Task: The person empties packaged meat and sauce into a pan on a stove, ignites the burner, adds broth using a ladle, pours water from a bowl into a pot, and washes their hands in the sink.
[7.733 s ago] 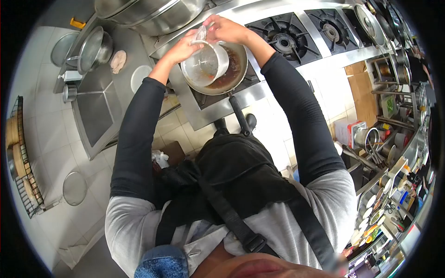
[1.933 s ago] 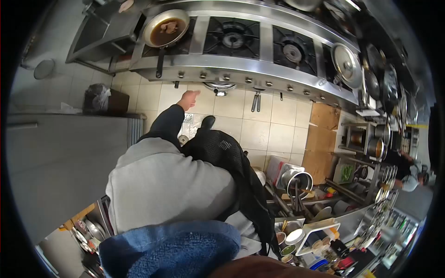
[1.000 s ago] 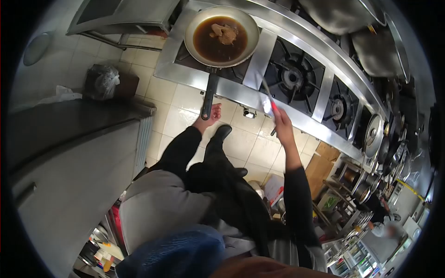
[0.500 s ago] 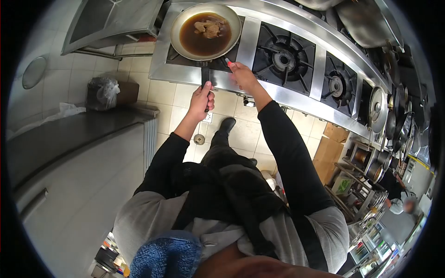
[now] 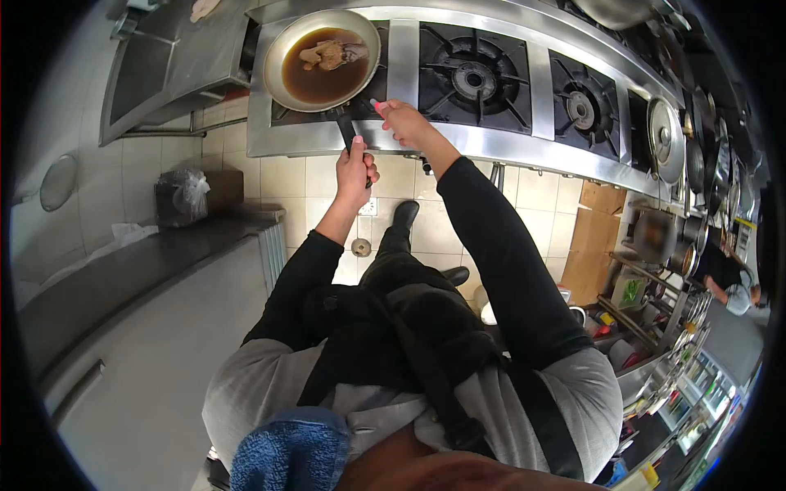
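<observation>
A frying pan (image 5: 278,74) holding brown liquid (image 5: 315,85) and a brown solid piece (image 5: 326,55) sits over the leftmost burner. My left hand (image 5: 354,173) is wrapped round the pan's black handle (image 5: 346,128). Just right of that handle, my right hand (image 5: 403,123) is closed on a tool with a red part (image 5: 378,106). The tool's far end lies near the burner edge beside the pan and is hard to make out.
To the right are two more burners (image 5: 473,79) (image 5: 580,109) and a round lid (image 5: 666,141). A steel sink unit (image 5: 182,61) stands left of the stove. A grey counter (image 5: 155,311) is at my left. Another person (image 5: 731,286) is at far right.
In the last second my left hand took hold of the pan handle, and my right hand brought the red tool left toward the pan. The pan's handle has turned slightly since half a second ago.
</observation>
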A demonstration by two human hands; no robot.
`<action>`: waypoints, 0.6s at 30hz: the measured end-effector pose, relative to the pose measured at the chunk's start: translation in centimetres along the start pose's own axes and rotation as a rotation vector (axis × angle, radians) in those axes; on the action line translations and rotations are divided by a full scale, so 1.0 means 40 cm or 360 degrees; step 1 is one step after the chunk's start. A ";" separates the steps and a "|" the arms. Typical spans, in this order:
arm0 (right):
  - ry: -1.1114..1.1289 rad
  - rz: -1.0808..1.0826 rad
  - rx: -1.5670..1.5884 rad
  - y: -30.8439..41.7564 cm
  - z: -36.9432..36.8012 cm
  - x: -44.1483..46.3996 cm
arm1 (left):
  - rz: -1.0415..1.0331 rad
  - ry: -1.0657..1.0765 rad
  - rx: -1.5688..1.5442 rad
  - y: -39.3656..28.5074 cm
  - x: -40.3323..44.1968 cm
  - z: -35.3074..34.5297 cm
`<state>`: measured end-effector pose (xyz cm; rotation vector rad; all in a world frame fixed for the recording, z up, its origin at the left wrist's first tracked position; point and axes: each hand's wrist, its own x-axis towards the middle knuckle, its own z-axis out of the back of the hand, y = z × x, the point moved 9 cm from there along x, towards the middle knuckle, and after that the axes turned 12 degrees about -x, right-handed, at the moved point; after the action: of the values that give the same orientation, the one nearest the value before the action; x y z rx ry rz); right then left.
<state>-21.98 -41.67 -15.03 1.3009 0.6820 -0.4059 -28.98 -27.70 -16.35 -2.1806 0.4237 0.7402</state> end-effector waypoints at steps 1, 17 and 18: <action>-0.0036 0.0039 0.0028 -0.002 0.011 -0.026 | -0.0007 -0.0006 -0.0002 0.006 0.004 -0.001; -0.4136 0.0032 0.0092 -0.781 0.439 -2.011 | 0.0595 0.0388 0.1031 0.424 0.045 -0.027; -0.4375 0.0265 0.0303 -0.888 0.393 -2.179 | 0.0590 0.0436 0.1145 0.466 0.036 -0.061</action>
<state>-105.37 -73.85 18.36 -0.0021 -1.7528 -1.4836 -36.50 -41.60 -26.61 -1.5281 1.0735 0.3807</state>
